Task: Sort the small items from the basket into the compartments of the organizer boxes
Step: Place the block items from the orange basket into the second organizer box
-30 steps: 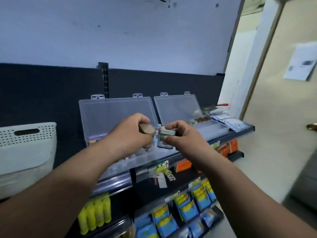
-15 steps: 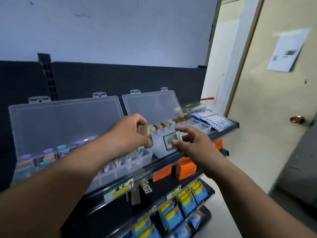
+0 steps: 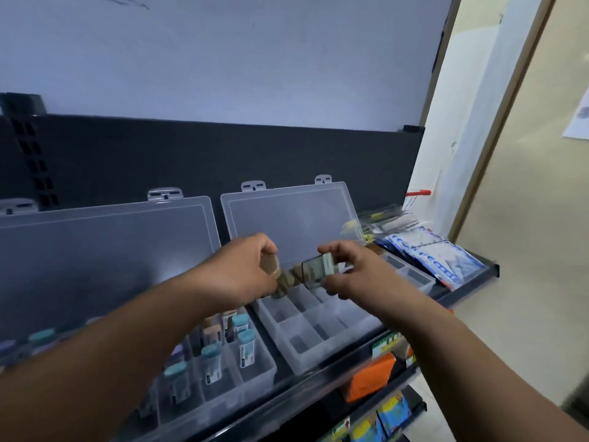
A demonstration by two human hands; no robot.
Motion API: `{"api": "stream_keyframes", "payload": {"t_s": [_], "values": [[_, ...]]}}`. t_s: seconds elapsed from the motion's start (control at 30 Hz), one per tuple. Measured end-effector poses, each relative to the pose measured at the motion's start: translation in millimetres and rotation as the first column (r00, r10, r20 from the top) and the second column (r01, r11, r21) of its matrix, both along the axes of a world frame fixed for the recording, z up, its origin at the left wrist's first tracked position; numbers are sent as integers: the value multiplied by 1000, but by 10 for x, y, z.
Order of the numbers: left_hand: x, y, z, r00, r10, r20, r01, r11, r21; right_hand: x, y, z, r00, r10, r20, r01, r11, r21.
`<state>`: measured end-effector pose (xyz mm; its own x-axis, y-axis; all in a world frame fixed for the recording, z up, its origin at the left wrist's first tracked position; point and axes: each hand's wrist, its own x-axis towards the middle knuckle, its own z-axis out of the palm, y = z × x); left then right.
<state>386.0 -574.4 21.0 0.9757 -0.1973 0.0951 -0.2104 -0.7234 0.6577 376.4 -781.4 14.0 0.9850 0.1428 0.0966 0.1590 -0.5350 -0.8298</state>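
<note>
Shelf [image 3: 322,379]: dark, with a raised front rail; it carries both organizer boxes side by side.
Left box [image 3: 255,374]: clear plastic, lid standing open against the back panel; its front compartments hold upright tubes.
Right box [image 3: 318,346]: clear plastic, lid open likewise; the near compartments show bare bottoms, and the back row is partly hidden by the hands.
Packets [image 3: 436,253]: blue and white, lying flat on the shelf just right of the right box.
Left hand [image 3: 242,272]: over the back left corner of the right box, fingers curled round a tan piece.
Right hand [image 3: 353,275]: over the back of the right box, thumb and fingers pinching a clear case by its right end.
Orange carton [image 3: 369,374]: on the level below, under the right box.
Tubes [image 3: 245,346]: small, with teal or purple caps and white labels.
Clear case [image 3: 315,272]: small, flat, see-through, with a white and green label at one end; held in the air between the two hands, tilted.
Tan piece [image 3: 269,264]: short, rounded, cork-coloured, mostly hidden in the left hand; whether it touches the blurred tan shapes below cannot be told.
</note>
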Motion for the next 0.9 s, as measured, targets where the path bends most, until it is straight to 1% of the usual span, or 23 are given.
{"api": "stream_keyframes", "payload": {"t_s": [0.13, 0.27, 0.3, 0.4, 0.5, 0.63, 0.77, 0.9], "values": [[96, -110, -14, 997, 73, -27, -72, 997, 35, 273, -51, 59, 994, 107, -3, -106, 981, -165], [70, -205, -48, 981, 151, -124, -148, 988, 39, 486, -82, 103, 971, 239, -22, -232, 910, -345], [59, -233, -48, 978, 159, -133, -153, 987, 58, 529, -93, 113, 963, 269, -27, -258, 888, -381], [59, -306, -67, 979, 169, -111, -144, 969, 201, 627, -103, 109, 939, 341, -50, -324, 823, -467], [68, -381, -123, 972, 212, -96, -177, 942, 287, 712, -99, 46, 901, 429, -73, -405, 766, -499], [73, -451, -220, 957, 271, -108, -219, 911, 349, 792, -98, -71, 859, 503, -94, -470, 703, -534], [91, -478, -264, 941, 312, -131, -245, 895, 372, 894, -71, -193, 832, 546, -100, -499, 658, -564], [124, -512, -291, 935, 323, -145, -242, 882, 404, 982, -37, -253, 789, 597, -146, -557, 594, -581]]}}
